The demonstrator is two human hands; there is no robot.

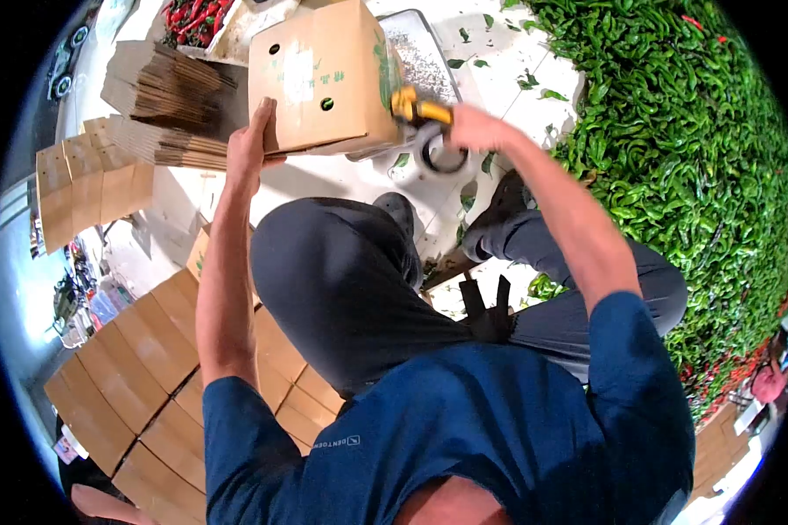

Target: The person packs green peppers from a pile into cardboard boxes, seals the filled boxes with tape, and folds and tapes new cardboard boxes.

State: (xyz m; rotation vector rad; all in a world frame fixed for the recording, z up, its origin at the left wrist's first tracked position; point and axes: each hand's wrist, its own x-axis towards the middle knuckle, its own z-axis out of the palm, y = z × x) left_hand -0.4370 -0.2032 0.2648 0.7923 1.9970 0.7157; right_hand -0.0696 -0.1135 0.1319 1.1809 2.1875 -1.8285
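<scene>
A closed cardboard box point(315, 79) with round holes and green print stands in front of my knees, over a metal tray or scale plate point(418, 52). My left hand point(252, 138) grips the near left corner of the box, its thumb up along the side. In my right hand point(477, 129) is a yellow tape dispenser point(420, 108) with a roll of tape hanging under it. The dispenser's head touches or nearly touches the right side of the box. Something green shows through one of the box's holes.
Flattened cardboard point(171, 96) is stacked at the left, with brown boxes point(140, 359) below it. Green peppers point(674, 157) form a large pile on the right. Red peppers point(193, 19) lie at the top left. Leaves are scattered on the white floor point(534, 61).
</scene>
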